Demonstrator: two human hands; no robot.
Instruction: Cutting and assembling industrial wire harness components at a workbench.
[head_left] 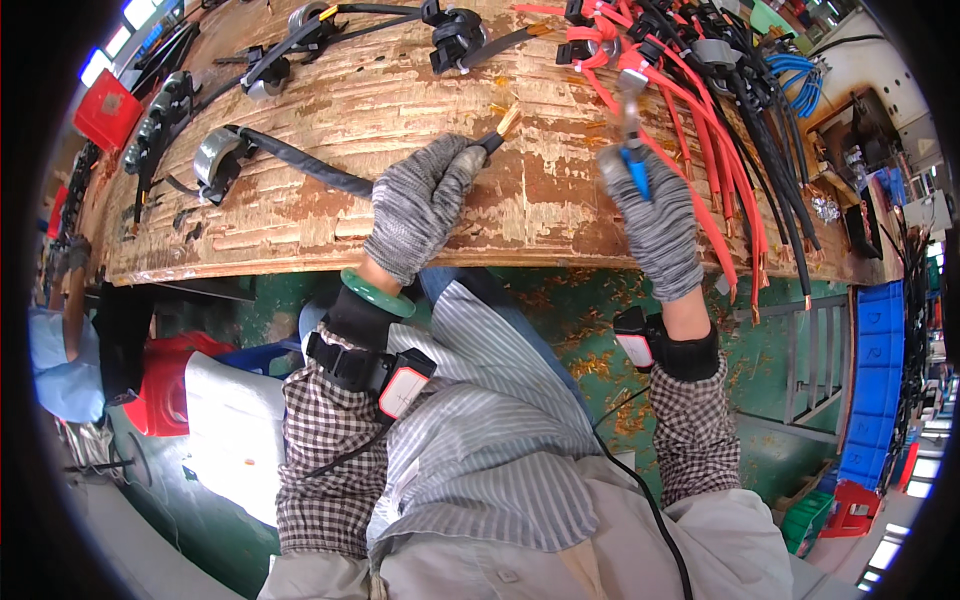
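Note:
A black cable (pixel 318 172) runs across the worktable into my left hand (pixel 422 208), whose gloved fingers are closed round it near its end. Bare copper strands (pixel 509 121) fan out just past the fingertips. At its other end, the cable joins a black part with a silver metal ring (pixel 217 158). My right hand (pixel 660 225), also in a grey knitted glove, grips a blue-handled metal tool (pixel 637 172) with its head pointing away from me. Motion blurs the tool, so its exact kind is unclear. Tool and copper strands are apart.
Worn wooden worktable (pixel 330 235) lies before me. Red cables (pixel 705 160) and black cables (pixel 775 160) are bundled at right, some hanging over the front edge. More black cable assemblies (pixel 455 38) lie at the back. A red bin (pixel 108 108) is far left; a co-worker's sleeve (pixel 62 350) shows below.

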